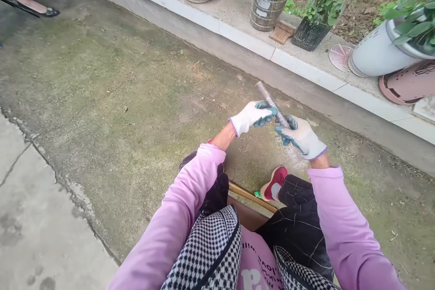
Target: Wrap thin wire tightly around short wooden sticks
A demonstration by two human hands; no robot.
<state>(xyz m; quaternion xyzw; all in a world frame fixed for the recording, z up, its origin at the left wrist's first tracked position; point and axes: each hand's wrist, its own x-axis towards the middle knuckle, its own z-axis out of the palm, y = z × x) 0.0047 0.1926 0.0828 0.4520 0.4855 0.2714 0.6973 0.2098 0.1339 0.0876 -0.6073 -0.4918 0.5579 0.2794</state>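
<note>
A short rod [268, 97] is held up in front of me at a slant. Its far end is bare and brownish; the rest looks ribbed and silvery, as if wound with wire or tape, though I cannot make out which. My right hand [302, 136], in a white glove with blue-green coated fingers, grips the lower end. My left hand [253, 115], gloved the same way, has its fingers closed against the middle of the rod. The rod's lowest end is hidden in the right glove.
A tiled ledge [251, 38] carries a wire-bound pot [267, 7], a black pot [311, 31], a white pot [377, 47] and a pink pot [403, 84]. My red shoe [276, 181] rests on mossy concrete [136, 99]. Another person's foot [37, 7] shows at the upper left.
</note>
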